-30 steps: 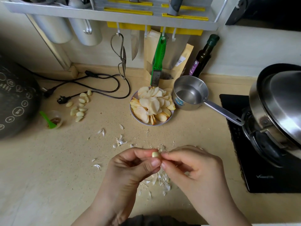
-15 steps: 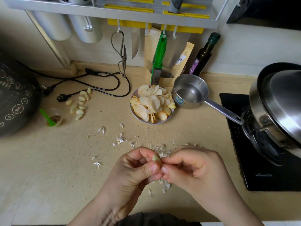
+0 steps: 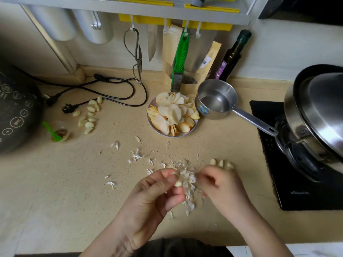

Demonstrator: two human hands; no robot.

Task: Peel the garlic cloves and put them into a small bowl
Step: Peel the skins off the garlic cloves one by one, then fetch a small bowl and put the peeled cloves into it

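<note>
Left hand: we pinched a garlic clove with curled fingers.
Right hand: blurred, we could not tell its grip.
Tabletop: garlic skins lay under our hands.

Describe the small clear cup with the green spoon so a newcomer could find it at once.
Start at the dark round cooker on the counter's left edge. Just right of its base sits the clear cup, below the loose peeled garlic cloves. Only it holds a bright green spoon.

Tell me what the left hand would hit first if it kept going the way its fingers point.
The left hand, pinching a garlic clove, points right, so it would probably meet the right hand first, just across the loose garlic skins. Depth is unclear.
</note>
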